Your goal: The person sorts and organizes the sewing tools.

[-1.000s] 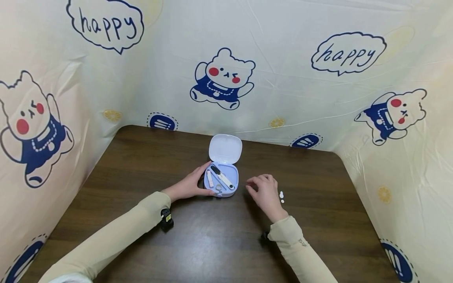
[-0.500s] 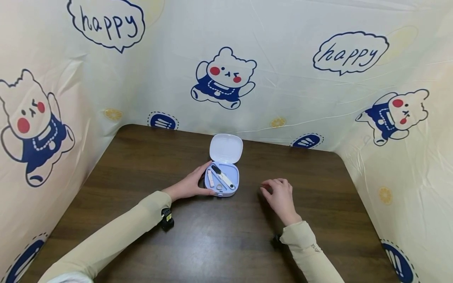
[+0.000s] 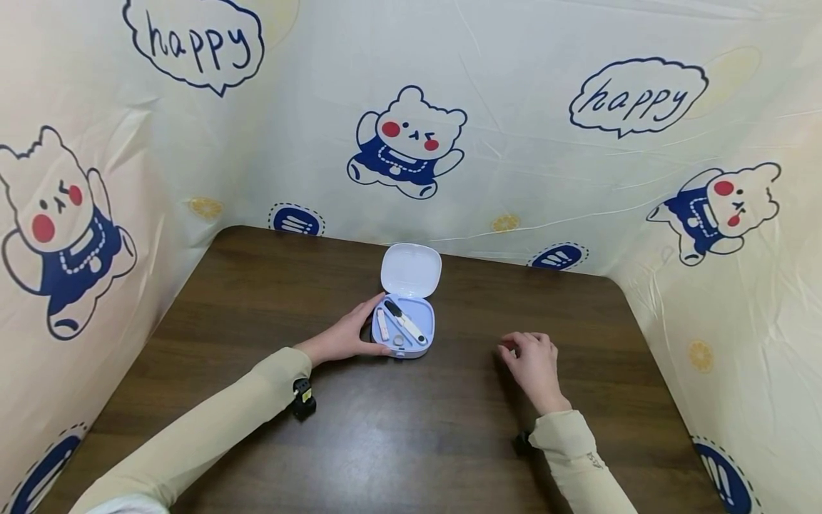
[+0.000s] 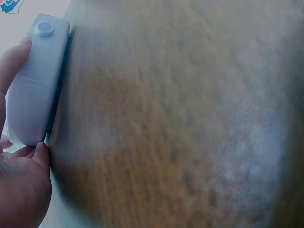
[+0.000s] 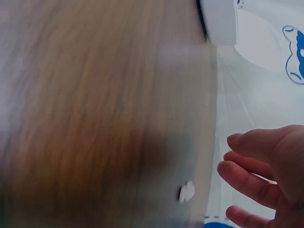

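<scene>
A small lavender-blue case (image 3: 420,314) stands on the table with its translucent lid (image 3: 411,271) raised at the back. My left hand (image 3: 343,335) holds it from the left, thumb along the front wall and fingers round the far side. Inside lie a slim white tool with a black end (image 3: 404,321), a pink-and-white stick (image 3: 382,325) and a small round silvery piece (image 3: 398,340). To the right, my right hand (image 3: 534,364) hovers over the table, fingers loosely bent, holding nothing. In the right wrist view, small white pieces (image 5: 187,191) lie near it; the hand hides them in the head view.
The brown wooden table (image 3: 359,442) is bordered at the back and sides by a pale curtain (image 3: 514,143) printed with cartoon bears. The raised lid stands close to the back edge.
My right hand has moved to the right, away from the case, and now covers the small white pieces in the head view. The left hand and the case stay in place.
</scene>
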{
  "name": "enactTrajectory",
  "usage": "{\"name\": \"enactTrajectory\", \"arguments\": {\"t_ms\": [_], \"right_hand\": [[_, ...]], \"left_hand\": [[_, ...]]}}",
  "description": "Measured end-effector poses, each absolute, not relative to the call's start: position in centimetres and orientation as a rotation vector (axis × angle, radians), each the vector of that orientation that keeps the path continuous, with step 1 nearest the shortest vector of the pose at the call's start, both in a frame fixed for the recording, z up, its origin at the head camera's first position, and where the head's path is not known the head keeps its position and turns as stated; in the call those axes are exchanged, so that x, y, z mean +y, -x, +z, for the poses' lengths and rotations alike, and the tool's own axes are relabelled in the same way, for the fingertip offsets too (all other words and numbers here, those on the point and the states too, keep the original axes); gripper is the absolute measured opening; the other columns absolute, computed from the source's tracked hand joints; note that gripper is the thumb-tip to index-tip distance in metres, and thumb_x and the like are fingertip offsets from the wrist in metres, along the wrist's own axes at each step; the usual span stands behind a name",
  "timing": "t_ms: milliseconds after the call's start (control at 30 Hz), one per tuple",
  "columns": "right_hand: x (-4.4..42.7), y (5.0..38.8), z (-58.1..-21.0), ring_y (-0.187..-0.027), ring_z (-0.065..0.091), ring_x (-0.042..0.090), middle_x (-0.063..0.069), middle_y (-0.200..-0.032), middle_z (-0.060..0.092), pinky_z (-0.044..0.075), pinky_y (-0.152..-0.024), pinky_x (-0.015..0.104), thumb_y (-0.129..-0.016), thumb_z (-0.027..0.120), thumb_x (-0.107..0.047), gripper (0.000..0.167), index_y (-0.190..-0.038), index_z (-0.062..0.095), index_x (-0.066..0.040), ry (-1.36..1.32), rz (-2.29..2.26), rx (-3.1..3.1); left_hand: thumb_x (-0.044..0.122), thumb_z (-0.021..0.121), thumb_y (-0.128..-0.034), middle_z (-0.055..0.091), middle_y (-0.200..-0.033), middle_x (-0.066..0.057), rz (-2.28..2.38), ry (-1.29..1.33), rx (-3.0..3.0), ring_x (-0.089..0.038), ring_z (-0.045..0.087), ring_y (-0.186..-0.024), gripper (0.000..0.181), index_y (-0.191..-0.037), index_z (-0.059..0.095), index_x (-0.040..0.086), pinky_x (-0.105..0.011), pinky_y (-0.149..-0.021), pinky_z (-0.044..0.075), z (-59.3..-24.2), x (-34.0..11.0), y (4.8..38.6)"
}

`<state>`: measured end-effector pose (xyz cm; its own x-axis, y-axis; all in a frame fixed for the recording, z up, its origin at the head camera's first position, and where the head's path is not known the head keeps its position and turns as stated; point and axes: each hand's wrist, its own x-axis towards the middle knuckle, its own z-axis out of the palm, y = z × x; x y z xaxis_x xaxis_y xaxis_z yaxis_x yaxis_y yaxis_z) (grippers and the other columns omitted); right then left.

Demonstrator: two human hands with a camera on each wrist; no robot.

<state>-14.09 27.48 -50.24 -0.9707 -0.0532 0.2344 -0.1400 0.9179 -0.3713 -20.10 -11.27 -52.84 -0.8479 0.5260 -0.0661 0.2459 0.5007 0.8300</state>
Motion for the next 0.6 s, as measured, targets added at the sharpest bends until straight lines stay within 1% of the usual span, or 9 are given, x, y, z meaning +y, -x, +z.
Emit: {"name": "enactTrajectory", "arguments": {"t_ms": [200,300,467,600], "right_hand": [[28.9,13.8,-50.1,-0.111,0.054,0.045,0.013,-0.101,0.077,0.032,-0.103,0.069,-0.094,0.078,-0.018,0.016,-0.104,0.078,-0.006,-0.036,0.555,-2.916],[29.4,13.8,-50.1,-0.113,0.052,0.045,0.013,-0.100,0.077,0.030,-0.104,0.068,-0.096,0.076,-0.022,0.017,-0.102,0.078,-0.006,0.022,0.551,-2.956],[30.0,13.9,-50.5,-0.113,0.052,0.048,0.010,-0.095,0.076,0.031,-0.102,0.069,-0.095,0.077,-0.029,0.021,-0.096,0.076,-0.008,0.087,0.522,-3.008],[30.1,14.0,-50.9,-0.111,0.052,0.048,0.010,-0.094,0.074,0.033,-0.099,0.068,-0.093,0.078,-0.030,0.022,-0.093,0.074,-0.009,0.122,0.516,-3.035]], "left_hand": [[0.045,0.087,-0.0849,0.023,-0.169,-0.020,1.268,-0.652,2.441,-0.037,0.025,-0.155,0.116,-0.168,0.012,0.014,-0.057,-0.121,0.028,-53.0,-11.3,20.1],[0.047,0.086,-0.0845,0.022,-0.169,-0.019,1.264,-0.643,2.437,-0.036,0.025,-0.155,0.117,-0.168,0.012,0.015,-0.057,-0.122,0.028,-53.0,-11.3,20.2],[0.048,0.087,-0.0837,0.022,-0.170,-0.017,1.262,-0.630,2.436,-0.034,0.025,-0.155,0.117,-0.169,0.012,0.017,-0.056,-0.122,0.027,-53.0,-11.3,20.2],[0.048,0.087,-0.0837,0.021,-0.170,-0.017,1.256,-0.635,2.439,-0.033,0.024,-0.155,0.117,-0.169,0.012,0.018,-0.055,-0.122,0.027,-53.2,-11.3,20.3]]}}
